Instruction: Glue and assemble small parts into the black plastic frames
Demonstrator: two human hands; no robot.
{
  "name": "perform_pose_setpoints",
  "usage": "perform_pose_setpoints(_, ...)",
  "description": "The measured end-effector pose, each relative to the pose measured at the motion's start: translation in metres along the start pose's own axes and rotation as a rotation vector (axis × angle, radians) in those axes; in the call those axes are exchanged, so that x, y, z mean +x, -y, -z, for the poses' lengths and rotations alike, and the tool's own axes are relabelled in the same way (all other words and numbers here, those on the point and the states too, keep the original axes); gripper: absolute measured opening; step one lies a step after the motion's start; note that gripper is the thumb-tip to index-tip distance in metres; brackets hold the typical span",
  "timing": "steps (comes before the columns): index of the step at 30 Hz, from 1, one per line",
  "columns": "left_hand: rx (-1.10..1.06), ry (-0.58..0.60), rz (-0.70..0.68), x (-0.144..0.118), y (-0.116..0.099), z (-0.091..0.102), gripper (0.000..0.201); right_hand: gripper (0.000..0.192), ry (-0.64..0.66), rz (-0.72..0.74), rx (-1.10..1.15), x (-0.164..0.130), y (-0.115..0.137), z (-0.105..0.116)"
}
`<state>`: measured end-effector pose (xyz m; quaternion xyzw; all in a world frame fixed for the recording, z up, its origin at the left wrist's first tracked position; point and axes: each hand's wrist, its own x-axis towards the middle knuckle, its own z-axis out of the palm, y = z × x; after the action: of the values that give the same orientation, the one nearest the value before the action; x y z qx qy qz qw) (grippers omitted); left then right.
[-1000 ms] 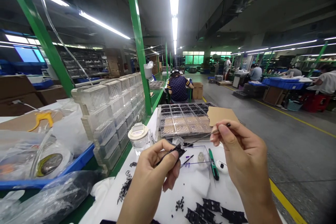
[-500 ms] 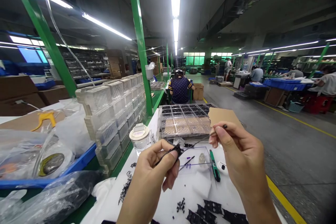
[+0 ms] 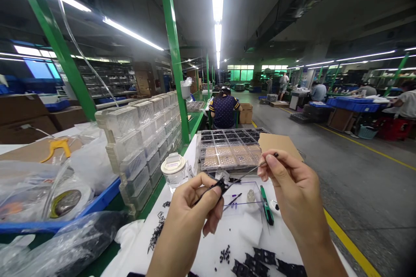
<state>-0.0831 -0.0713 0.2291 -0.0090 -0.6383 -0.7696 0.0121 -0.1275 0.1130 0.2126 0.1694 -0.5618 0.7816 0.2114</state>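
Note:
My left hand [image 3: 198,207] pinches a small black plastic part [image 3: 221,184] between thumb and fingers. A thin dark rod [image 3: 244,175] with a black tip runs from that part up to my right hand [image 3: 289,181], closed on it between thumb and forefinger. Whether the rod's lower end is inside the part or only touches it, I cannot tell. Below my hands, flat black plastic pieces [image 3: 260,262] and a cluster of tiny black bits [image 3: 225,254] lie on the white table surface [image 3: 208,262]. Thin black frame-like pieces [image 3: 157,231] are piled beside my left forearm.
A green-handled cutter [image 3: 267,205] and a small clear bottle [image 3: 250,195] lie between my hands. Behind stand a compartment tray [image 3: 214,162], cardboard [image 3: 280,145] and a lidded jar [image 3: 173,169]. Clear drawers [image 3: 139,143] line the left. A person [image 3: 224,108] sits ahead.
My right hand has shifted slightly left and stays closed on the rod. My left hand keeps its pinch on the black part, nearly still.

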Motion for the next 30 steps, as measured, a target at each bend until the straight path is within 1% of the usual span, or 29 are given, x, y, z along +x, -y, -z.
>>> perform_pose_setpoints(3,-0.002,0.004,-0.008,0.0006,-0.0004,-0.0004,0.027,0.012,0.008,-0.015,0.045,0.0016,-0.0019,0.0006)
perform_pose_setpoints(9,0.012,-0.011,0.000,-0.0028,-0.0024,-0.0002,0.027,0.014,0.031,-0.064,0.059,0.0051,-0.0067,-0.0007)
perform_pose_setpoints(20,-0.026,0.006,-0.034,-0.0004,0.0013,0.0013,0.025,0.014,0.050,-0.063,0.089,0.0054,-0.0082,-0.0013)
perform_pose_setpoints(30,0.005,0.001,-0.031,-0.0008,-0.0005,0.0021,0.025,0.012,0.061,-0.049,0.087,0.0067,-0.0066,0.0004)
